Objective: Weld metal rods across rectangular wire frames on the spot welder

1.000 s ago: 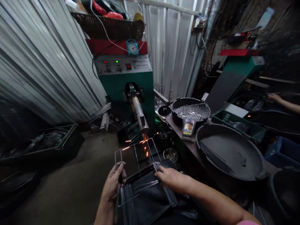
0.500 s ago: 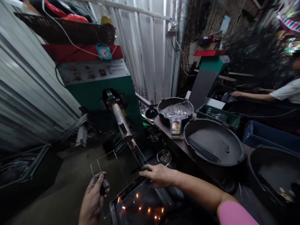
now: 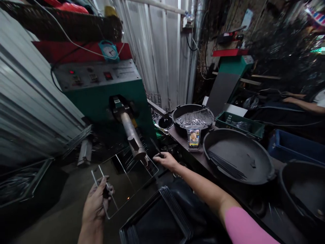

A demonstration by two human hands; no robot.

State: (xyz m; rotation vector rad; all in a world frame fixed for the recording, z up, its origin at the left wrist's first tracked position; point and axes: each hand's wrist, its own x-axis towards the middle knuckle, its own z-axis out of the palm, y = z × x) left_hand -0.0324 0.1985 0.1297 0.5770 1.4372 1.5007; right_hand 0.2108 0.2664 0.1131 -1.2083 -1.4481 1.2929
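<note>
The left hand gripped one end of a wire frame at seven o'clock in the view, the frame's other end near a metal bar. At six o'clock, the right hand held a thin dark rod.

The counter was brown and ran along the right side. Directly on it stood a round black basin of metal pieces, a smartphone upright in front of that, and a wider black basin just beside. The grey floor bore a long bin at left. A dark, smooth surface at the bottom carried stacked wire frames.
</note>
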